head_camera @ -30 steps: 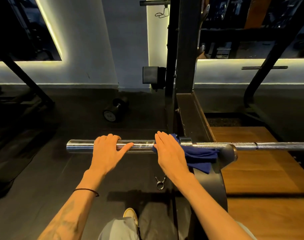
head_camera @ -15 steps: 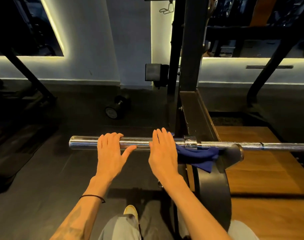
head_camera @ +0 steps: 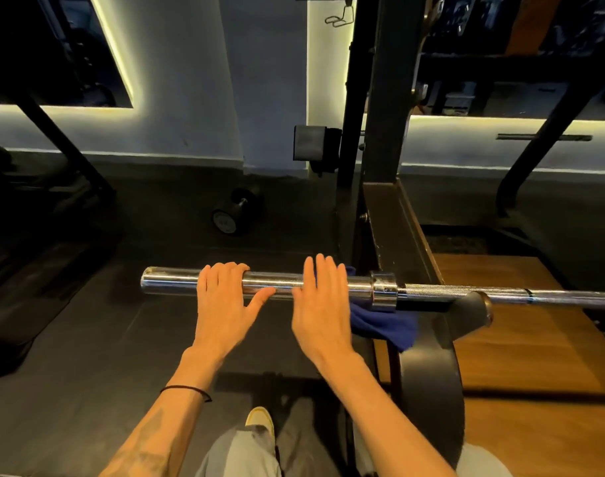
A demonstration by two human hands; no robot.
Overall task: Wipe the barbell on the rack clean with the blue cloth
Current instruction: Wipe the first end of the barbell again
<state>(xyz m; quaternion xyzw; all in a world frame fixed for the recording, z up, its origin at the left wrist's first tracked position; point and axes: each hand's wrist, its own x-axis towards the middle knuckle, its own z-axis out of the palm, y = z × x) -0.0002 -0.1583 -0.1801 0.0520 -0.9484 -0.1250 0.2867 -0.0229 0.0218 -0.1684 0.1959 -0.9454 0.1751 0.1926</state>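
Observation:
The chrome barbell lies across the rack, its thick sleeve end pointing left. My left hand rests on the sleeve with its fingers laid over the top and its thumb along the near side. Just to its right, my right hand lies flat with straight fingers and presses the blue cloth onto the sleeve. Most of the cloth hangs below the bar, to the right of this hand and under the collar. A small corner shows past the fingers.
The black rack upright rises right behind the bar, and the bar sits in its hook. A black weight plate stands beneath. A dumbbell lies on the dark floor. A wooden platform is to the right.
My right hand slid left along the sleeve with the cloth, closing the gap to my left hand. The collar, covered before, now shows. My left hand stayed on the bar.

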